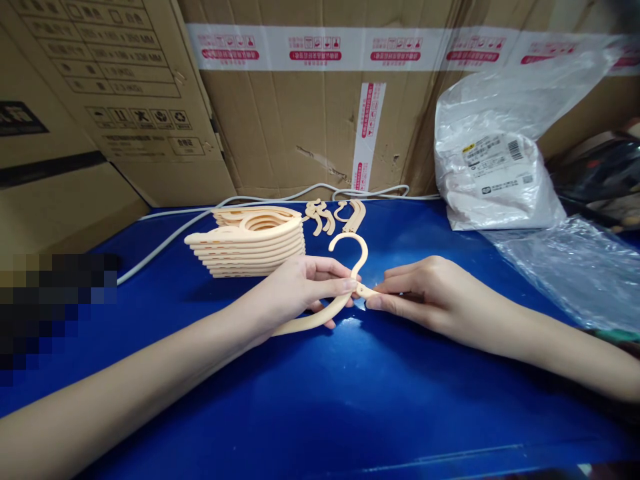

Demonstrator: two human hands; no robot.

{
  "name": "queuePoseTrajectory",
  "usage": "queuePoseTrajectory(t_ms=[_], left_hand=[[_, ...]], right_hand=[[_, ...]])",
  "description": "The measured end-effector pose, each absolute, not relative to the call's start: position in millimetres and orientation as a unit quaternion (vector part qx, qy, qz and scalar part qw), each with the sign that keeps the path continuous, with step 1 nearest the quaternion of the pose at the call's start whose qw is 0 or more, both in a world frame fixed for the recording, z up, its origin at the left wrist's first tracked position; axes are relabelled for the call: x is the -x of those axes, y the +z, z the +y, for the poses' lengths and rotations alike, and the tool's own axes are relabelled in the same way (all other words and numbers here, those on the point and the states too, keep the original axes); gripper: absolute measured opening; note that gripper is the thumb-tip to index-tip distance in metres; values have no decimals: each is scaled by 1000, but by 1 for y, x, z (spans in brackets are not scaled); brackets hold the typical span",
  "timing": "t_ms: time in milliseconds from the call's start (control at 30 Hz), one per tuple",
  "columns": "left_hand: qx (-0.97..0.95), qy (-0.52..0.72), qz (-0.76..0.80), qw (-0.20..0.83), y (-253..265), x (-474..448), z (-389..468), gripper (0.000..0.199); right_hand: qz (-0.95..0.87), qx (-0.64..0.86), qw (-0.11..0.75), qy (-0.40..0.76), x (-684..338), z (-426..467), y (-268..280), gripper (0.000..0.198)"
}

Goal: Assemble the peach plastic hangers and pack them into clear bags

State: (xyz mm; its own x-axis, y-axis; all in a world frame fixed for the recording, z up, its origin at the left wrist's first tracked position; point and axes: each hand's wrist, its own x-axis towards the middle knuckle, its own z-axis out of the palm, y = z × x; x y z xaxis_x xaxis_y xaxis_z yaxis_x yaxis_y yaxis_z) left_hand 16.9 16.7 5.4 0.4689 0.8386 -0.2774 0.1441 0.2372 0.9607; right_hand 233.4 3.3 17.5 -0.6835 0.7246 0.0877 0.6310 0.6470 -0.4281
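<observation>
Front-right of a stacked set of cream plastic hangers (250,251), the left hand (305,283) pinched a hooked cream plastic hanger (336,308), the right hand (425,293) its arm (369,292); apparent joint-setting next called for steady turning.

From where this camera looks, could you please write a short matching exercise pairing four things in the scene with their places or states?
Things
1. Cream hanger
2. Stack of cream pieces
3. Small curved pieces
4. Bagged package

Places or states
A. White, toward the picture's right edge
B. Held by the left hand and the right hand
C. In two little groups, just right of the layered pile
D. Layered one on another, beyond the left forearm

Right pairs: 1-B, 2-D, 3-C, 4-A
</observation>
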Motion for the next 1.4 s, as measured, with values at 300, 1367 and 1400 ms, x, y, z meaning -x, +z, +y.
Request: queuePoseTrajectory(t_ms=[300, 1367, 1400], left_hand=[[-561, 289, 466, 620, 6, -21, 13, 14], [-567, 262, 461, 631, 6, -20, 15, 17], [-568, 261, 461, 630, 6, -20, 15, 17]], right_hand=[[-857, 453, 158, 186, -229, -1, 19, 31], [-852, 473, 146, 170, -229, -2, 14, 25], [-853, 472, 147, 168, -229, -2, 14, 25]])
